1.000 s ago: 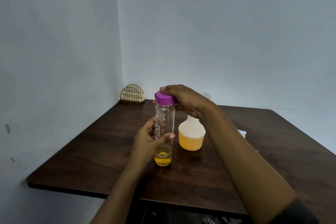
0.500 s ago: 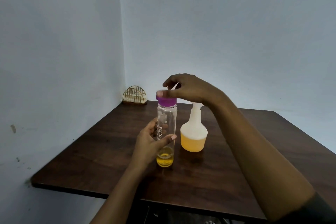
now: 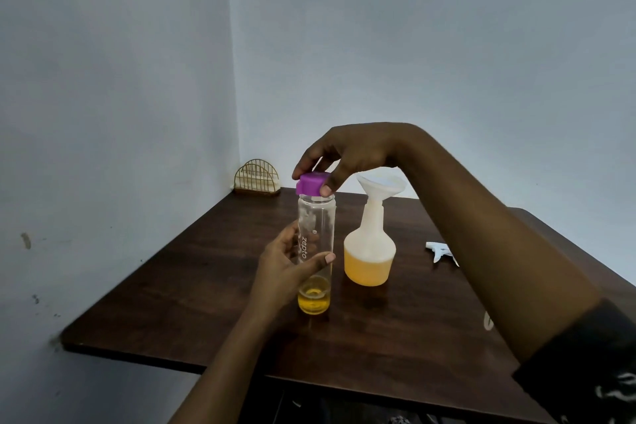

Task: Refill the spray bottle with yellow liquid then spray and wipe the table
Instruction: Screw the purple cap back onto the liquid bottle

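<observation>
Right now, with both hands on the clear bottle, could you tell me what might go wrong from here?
1. The right hand, gripping the purple cap of the clear bottle, has its wrist close to the funnel in the spray bottle; pulling back could tip it and spill yellow liquid.
2. The spray bottle has no top; its spray head lies apart on the table, so any knock spills.
</observation>
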{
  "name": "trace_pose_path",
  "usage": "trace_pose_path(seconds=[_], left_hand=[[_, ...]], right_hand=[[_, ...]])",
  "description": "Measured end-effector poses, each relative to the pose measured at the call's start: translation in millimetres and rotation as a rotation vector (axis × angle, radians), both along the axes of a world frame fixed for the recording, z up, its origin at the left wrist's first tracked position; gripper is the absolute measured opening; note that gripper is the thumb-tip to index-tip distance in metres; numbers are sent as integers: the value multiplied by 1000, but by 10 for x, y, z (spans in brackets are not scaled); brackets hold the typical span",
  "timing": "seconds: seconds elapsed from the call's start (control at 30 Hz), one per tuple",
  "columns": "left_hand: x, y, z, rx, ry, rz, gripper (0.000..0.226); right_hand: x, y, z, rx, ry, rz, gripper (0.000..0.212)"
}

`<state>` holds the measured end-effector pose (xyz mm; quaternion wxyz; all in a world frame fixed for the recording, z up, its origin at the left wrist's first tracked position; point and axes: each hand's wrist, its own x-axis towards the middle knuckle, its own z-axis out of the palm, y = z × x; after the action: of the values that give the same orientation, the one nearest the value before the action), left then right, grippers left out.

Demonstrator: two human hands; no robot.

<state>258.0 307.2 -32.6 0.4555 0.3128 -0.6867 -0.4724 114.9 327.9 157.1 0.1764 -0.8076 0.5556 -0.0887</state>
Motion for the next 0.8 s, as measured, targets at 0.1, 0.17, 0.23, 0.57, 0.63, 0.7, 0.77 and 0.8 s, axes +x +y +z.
trace_pose_path(seconds=[0.1,0.17,0.23,0.57,0.63,0.7,0.77,0.8], left_hand=[[3,4,-8,2,-4,3,62],[2,14,-10,1,-9,6,61],[2,3,-17,0,-12,11,62],[-5,-47,-54,7,-11,27,71],[0,-55,-49,14,-17,21,71],[-5,-52,-37,10,-15,12,70],[-7,-48,-38,11,-19,6,71],[-6,-50,-44,12,-18,7,72]], right_hand=[[17,-10,1,-24,34,0,45],[23,-14,-14,-62,83,6,44],[43,-5,-25,-98,113,5,44],[307,32,-138,-502,414,-476,76],[151,62,-62,-503,265,-495,81],[-36,110,-6,-330,83,-260,52],[-153,138,-31,-94,9,-1,30],[-182,136,-57,-26,-4,65,36]])
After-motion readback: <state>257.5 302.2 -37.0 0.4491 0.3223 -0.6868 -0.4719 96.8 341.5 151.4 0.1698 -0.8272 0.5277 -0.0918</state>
